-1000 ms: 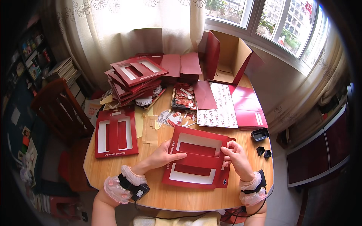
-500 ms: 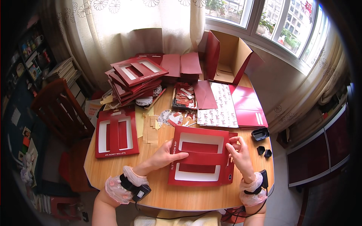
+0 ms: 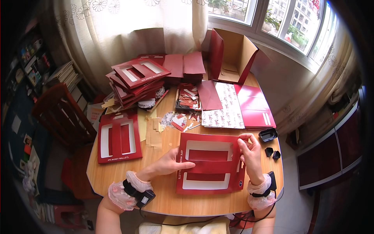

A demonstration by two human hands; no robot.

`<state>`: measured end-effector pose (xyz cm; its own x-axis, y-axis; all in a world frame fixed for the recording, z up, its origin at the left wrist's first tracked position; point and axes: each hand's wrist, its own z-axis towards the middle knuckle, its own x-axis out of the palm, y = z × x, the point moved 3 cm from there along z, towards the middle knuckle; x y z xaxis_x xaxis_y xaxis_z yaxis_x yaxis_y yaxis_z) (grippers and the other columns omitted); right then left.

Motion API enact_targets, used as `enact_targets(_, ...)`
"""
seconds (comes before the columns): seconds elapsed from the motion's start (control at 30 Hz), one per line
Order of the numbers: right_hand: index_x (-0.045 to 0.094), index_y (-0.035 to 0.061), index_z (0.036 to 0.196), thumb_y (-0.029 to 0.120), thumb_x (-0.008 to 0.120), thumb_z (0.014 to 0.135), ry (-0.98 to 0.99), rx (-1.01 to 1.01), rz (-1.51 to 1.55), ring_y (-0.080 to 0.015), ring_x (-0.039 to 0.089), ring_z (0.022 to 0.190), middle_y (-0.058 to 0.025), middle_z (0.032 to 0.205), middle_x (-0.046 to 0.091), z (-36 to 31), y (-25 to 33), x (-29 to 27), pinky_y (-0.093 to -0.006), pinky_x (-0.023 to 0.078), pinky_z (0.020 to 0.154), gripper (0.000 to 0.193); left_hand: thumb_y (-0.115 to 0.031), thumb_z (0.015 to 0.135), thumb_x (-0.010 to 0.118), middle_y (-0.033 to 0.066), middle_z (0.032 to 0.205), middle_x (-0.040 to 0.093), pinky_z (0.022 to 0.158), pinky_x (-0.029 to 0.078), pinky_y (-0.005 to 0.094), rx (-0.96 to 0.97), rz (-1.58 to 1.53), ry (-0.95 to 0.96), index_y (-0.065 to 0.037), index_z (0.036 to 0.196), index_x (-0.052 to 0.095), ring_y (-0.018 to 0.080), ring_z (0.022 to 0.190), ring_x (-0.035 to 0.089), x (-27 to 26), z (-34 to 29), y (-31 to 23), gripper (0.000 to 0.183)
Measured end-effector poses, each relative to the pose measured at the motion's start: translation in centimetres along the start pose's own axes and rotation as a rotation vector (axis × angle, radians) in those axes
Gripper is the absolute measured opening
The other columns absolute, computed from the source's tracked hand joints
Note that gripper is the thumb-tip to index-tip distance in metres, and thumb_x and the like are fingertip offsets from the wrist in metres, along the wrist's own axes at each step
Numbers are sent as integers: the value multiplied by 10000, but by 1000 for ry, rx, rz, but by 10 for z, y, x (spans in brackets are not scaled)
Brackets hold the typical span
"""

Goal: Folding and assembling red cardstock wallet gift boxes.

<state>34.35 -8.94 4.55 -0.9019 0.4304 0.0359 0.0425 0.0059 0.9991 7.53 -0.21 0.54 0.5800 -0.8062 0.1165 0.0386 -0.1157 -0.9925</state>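
Observation:
A red cardboard sleeve [image 3: 206, 167] with two cut-out windows lies turned sideways in front of me, its windows backed partly in white and red. My left hand [image 3: 171, 163] grips its left edge, thumb flat on the middle strip and fingers underneath. At the upper right edge my right hand [image 3: 251, 156] pinches the card between thumb and fingertips; its other fingers are curled. Just left of the sleeve, a similar red windowed sleeve [image 3: 113, 154] rests flat on the table.
A leaning stack of red sleeves [image 3: 142, 74] stands at the back left. Behind are red envelope piles [image 3: 193, 64], a tray of small red pieces [image 3: 187, 98], white patterned sheets [image 3: 218, 117], red folders [image 3: 257, 109] and an open box [image 3: 233, 58]. Black plastic pieces [image 3: 268, 135] sit at right.
My right hand has moved slightly up and right along the sleeve's edge. The sleeve has shifted a little right and down, and its right-hand flap now sits closer in.

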Motion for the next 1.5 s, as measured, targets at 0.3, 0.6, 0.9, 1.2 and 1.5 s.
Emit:
enact_targets(0.3, 575, 69, 1140, 180, 647, 975, 83, 193, 72, 2, 507, 556, 15, 747, 627, 0, 0, -14, -155, 310, 404, 211, -120, 892, 764, 59, 1278, 612, 988, 487, 296, -27, 8, 44, -18, 1406, 456, 123, 1136, 585, -5, -1, 3, 608)
enact_targets(0.6, 535, 43, 1161, 176, 607, 997, 97, 43, -88, -60, 642, 614, -50, 851, 681, 2, 1, -22, -144, 362, 414, 223, -129, 893, 761, 66, 1276, 614, 1001, 483, 307, -54, 1, -27, -14, 1398, 461, 132, 1141, 589, -5, -2, -11, 598)
enact_targets(0.9, 415, 43, 1316, 146, 667, 959, 255, 224, -35, -49, 599, 671, -2, 835, 639, -15, -4, 0, -165, 398, 444, 449, -93, 891, 748, 68, 1215, 649, 968, 502, 307, -49, -265, -187, -13, 1327, 519, 134, 1089, 624, -26, 4, 8, 498)
enact_targets(1.2, 391, 27, 1366, 53, 699, 917, 332, 115, -136, -34, 581, 722, -11, 875, 661, -14, 6, -3, -177, 442, 569, 545, -91, 903, 733, 67, 1207, 656, 969, 504, 309, -17, -270, -216, -11, 1309, 538, 136, 1077, 632, -30, 6, 9, 457)
enact_targets(1.5, 354, 34, 1420, 18, 704, 900, 426, 92, -88, -21, 554, 721, 13, 812, 621, -22, 6, 8, -185, 436, 600, 628, -86, 927, 704, 47, 1169, 661, 900, 543, 280, -46, -390, -246, -16, 1289, 546, 120, 1023, 645, -35, 10, 15, 401)
